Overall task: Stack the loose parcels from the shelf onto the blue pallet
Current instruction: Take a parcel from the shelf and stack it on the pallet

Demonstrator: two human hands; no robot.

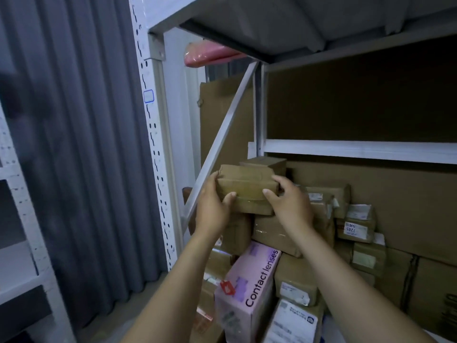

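Two bare forearms [173, 280] reach up from the bottom edge, one on each side of the pink box [249, 288], which reads "Contact lenses" in dark letters along its side and bears a red sticker [228, 288] near its lower end. Above the pink box both hands hold one brown taped parcel [247, 184]. The left hand [212, 209] grips its left end, fingers curled over the top and thumb pressed on the front face. The right hand [289, 204] grips its right end the same way, thumb on the front and fingers hooked over the top corner. This parcel is at the top of the heap of brown parcels piled above and to the right of the pink box, just in front of a smaller brown box [265, 162]. Higher and well right of the pink box, a small labelled parcel [354, 230] shows upside-down digits that look like "2205". Just right of the pink box's lower end lies a white-labelled parcel [294, 320], its print too blurred to read. Far left of the pink box hangs a grey curtain [86, 144].
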